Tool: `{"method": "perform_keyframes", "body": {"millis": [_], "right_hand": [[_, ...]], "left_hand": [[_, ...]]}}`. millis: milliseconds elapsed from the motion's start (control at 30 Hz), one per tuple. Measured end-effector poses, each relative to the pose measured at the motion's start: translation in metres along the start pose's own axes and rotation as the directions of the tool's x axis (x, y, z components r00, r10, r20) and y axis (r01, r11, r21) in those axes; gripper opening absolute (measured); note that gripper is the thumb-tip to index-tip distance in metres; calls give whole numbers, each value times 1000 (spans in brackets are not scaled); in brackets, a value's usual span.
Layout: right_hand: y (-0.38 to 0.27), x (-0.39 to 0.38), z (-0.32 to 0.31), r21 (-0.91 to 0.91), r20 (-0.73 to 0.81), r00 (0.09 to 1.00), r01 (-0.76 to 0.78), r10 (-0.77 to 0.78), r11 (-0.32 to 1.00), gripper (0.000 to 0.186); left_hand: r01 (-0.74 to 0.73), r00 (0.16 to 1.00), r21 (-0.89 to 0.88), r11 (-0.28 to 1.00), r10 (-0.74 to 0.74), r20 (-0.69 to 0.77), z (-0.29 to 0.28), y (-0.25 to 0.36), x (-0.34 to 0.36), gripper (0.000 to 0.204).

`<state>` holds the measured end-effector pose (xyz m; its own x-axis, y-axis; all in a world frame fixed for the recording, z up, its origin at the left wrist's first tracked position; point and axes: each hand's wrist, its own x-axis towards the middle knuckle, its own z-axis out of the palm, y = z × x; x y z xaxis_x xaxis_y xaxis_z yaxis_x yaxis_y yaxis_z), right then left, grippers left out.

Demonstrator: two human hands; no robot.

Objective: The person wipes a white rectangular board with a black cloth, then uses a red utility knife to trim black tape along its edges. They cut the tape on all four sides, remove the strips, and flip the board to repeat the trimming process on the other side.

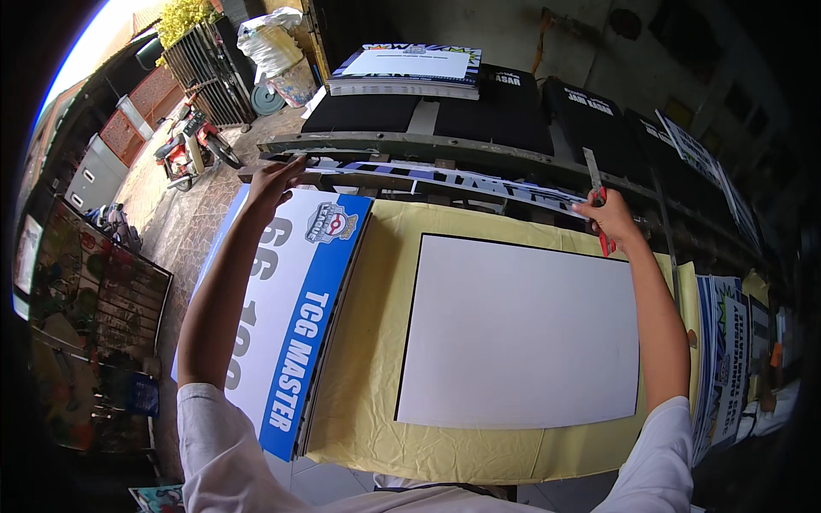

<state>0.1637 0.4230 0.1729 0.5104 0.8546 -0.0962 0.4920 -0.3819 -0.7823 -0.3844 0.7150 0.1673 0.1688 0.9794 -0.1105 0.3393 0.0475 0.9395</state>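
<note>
Both my arms reach forward over the table. At the far left, my left hand (278,182) has its fingers closed at the left end of a long, narrow printed strip (462,181) in white and purple. My right hand (611,220) grips a red-handled cutter (606,244) with its flat metal blade pointing away from me; its fingertips also meet the strip's right end. Between my arms a blank white board (522,333) with dark edges lies on yellow wrapping (363,342). Under my left arm is a stack of blue-and-white printed boards (295,342).
Behind a metal rail (410,144) lie black panels (492,120) and a stack of printed sheets (406,67). More printed boards (717,359) stand at the right. A red motorcycle (197,141) is parked outside at the left, near a gate (205,73) and a filled bucket (293,81).
</note>
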Motion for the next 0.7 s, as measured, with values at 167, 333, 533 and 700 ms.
{"method": "perform_keyframes", "body": {"millis": [167,333,533,700], "right_hand": [[34,114,52,-326,-169,933,252,-318,911,35],[53,163,81,-457,-183,962,99,-203,884,37],[71,173,108,-509,-260,960,-47,-102,859,36],[93,154,111,-561,-442,846,0,-299,828,44]], "left_hand": [[-32,999,204,978,35,-12,35,-61,137,35],[-46,998,397,917,23,61,76,-85,192,36],[-94,995,662,744,97,33,91,-102,204,54],[0,965,876,483,229,-127,90,-88,183,95]]}}
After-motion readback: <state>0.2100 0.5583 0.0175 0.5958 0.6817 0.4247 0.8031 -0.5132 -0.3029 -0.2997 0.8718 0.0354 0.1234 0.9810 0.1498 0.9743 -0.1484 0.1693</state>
